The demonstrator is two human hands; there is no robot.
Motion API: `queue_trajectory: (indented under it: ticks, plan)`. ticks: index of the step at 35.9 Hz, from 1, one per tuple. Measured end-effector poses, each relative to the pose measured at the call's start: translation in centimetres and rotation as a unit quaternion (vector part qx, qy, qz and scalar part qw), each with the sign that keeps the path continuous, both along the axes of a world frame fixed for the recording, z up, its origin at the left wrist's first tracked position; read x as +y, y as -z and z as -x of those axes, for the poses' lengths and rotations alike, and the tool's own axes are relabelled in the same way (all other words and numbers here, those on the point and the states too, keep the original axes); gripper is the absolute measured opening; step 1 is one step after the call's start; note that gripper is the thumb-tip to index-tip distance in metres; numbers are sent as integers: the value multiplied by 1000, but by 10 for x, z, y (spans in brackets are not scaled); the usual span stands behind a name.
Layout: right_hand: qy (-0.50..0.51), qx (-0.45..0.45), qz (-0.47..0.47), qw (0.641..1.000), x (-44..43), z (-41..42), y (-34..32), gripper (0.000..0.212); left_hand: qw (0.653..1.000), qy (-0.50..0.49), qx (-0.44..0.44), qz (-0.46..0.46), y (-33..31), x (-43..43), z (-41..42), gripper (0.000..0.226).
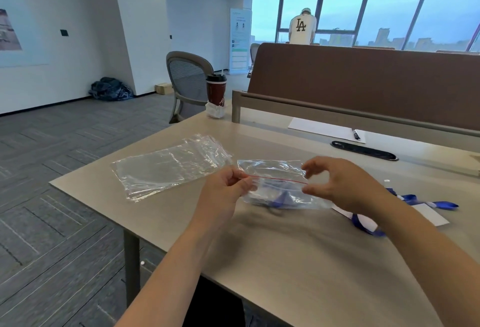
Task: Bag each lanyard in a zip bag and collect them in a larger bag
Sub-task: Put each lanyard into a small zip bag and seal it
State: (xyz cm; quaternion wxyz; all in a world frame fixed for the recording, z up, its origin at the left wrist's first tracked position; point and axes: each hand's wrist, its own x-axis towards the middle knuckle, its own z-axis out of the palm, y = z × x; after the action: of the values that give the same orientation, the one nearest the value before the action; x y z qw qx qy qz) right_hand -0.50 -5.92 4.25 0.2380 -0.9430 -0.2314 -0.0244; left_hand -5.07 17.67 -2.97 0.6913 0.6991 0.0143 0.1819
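A small clear zip bag (278, 191) with a red seal line hangs just above the table, a blue lanyard (281, 200) folded inside it. My left hand (228, 186) pinches the left end of the red seal. My right hand (337, 183) pinches the right end between thumb and forefinger. A pile of clear bags (166, 168), with a larger one in it, lies flat to the left. More blue lanyards (426, 203) with white cards lie on the table to the right, partly hidden by my right forearm.
The beige table (298, 261) has its left edge close to the bag pile. At the far edge stand a dark red cup (216, 90), a white sheet with a pen (327, 129) and a black cable slot (363, 150). A brown partition rises behind.
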Motion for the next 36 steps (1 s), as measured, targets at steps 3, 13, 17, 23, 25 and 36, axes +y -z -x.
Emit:
queue_trajectory:
  ticks: [3, 13, 17, 23, 25, 36]
  plan:
    - [-28, -3, 15, 999, 28, 6, -6, 35, 1000, -14, -10, -7, 2, -1, 0, 1]
    - [-60, 30, -2, 998, 69, 3, -3, 3, 999, -1, -11, 32, 6, 0, 5, 16]
    - [-69, 30, -2, 997, 70, 2, 0, 6, 998, 3, -1, 69, 6, 2, 7, 10]
    - [-66, 18, 1, 998, 66, -1, 2, 6, 996, 0, -4, 86, 5, 3, 8, 10]
    - [-63, 19, -1, 998, 66, -2, 2, 4, 997, -7, -9, 74, 5, 2, 8, 8]
    - [-74, 34, -32, 996, 79, -2, 4, 3, 996, -63, -56, -43, 4, -1, 15, 9]
